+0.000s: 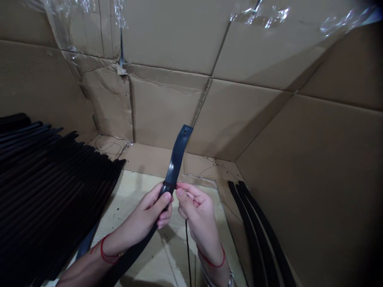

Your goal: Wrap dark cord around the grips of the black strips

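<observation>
Two hands are seen, and one dark blue rubber strap (176, 161) is held between them, over a pale tabletop (134, 191). The strap is gripped in the curled fingers and thumb of the left hand (152, 208), just below a single dark red band (169, 185) fitted around it. The right hand (194, 211) is held closed in a pinch directly beside that band, with its fingertips (180, 192) at or almost at the strap. A thin black cord (187, 247) hangs down from beneath the right hand, though whether it is gripped cannot be told. The strap's long axis is tilted: its free end, pierced by one small hole (186, 130), points up and slightly right towards the back corner, while the lower length runs down and left past the left wrist to the bottom of the view. To the left, a stack of many overlapping black straps (50, 191) lies close to the left forearm; the exact count is hidden. To the right, three black straps (257, 235) lie side by side, well apart from the hands, and open room is left on the tabletop between them. Cardboard walls (239, 119) close in the back and right side.
</observation>
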The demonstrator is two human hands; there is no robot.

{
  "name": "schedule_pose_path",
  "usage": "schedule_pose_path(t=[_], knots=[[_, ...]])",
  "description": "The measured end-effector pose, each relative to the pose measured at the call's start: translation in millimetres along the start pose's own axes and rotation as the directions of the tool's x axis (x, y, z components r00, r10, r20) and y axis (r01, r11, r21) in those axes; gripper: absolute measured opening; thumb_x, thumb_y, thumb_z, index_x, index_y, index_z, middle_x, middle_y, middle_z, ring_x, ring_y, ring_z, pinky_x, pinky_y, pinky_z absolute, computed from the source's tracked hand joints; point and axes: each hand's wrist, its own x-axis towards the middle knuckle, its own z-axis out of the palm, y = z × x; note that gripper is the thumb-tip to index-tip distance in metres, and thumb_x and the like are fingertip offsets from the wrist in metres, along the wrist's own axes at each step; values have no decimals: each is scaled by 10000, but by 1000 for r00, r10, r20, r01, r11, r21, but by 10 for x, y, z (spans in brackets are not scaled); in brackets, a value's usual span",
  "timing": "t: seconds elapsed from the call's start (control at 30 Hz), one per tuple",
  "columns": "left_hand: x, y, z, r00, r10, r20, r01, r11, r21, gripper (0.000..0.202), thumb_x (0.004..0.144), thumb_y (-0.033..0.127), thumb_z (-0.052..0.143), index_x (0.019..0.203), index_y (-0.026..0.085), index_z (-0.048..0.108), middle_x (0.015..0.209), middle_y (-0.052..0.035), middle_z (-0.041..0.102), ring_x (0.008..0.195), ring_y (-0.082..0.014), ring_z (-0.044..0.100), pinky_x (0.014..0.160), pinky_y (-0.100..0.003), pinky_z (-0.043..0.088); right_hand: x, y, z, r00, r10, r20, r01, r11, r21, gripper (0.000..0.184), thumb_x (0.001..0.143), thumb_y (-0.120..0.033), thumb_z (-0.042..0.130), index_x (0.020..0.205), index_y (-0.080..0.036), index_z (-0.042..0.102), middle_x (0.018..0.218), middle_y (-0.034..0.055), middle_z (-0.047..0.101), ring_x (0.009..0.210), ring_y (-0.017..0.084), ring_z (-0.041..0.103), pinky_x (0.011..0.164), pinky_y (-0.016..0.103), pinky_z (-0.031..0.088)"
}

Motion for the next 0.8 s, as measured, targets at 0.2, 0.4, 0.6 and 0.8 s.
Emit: schedule_pose_path(t=[0.2, 0.4, 0.6, 0.8], knots=[[-52, 32, 33, 998, 43, -49, -39, 996, 80, 242, 972, 405, 465, 1063, 181, 468, 628, 77, 367, 521, -60, 325, 481, -201, 267, -73, -15, 36, 995, -82, -63, 75, 992, -105, 220, 757, -385, 752, 831, -178, 743, 493, -47, 450, 420, 88, 334, 346, 207, 232], [-100, 30, 14, 996, -8, 90, 19, 993, -121, 215, 961, 374, 493, 1062, 186, 464, 604, 82, 370, 484, -46, 297, 455, -163, 264, -46, 50, 22, 997, -72, 5, 72, 997, 26, 265, 762, -400, 764, 899, -174, 756, 516, -46, 473, 426, 60, 269, 373, 190, 171], [-21, -12, -88, 946, 0, 323, 90, 960, -264, 193, 946, 367, 452, 867, 192, 471, 480, 101, 334, 351, -41, 228, 361, -154, 231, 17, 3, -79, 956, 73, 286, -112, 986, 123, 337, 753, -392, 784, 985, -150, 750, 508, -55, 489, 416, 28, 196, 387, 174, 122], [-27, -3, -12, 997, 35, 62, -40, 995, 95, 263, 965, 447, 403, 1062, 204, 387, 610, 47, 532, 516, -101, 490, 532, -213, 405, 10, -45, -42, 991, -18, 134, 12, 999, 43, 267, 752, -371, 780, 905, -153, 761, 498, -48, 524, 366, 55, 328, 362, 194, 315]])
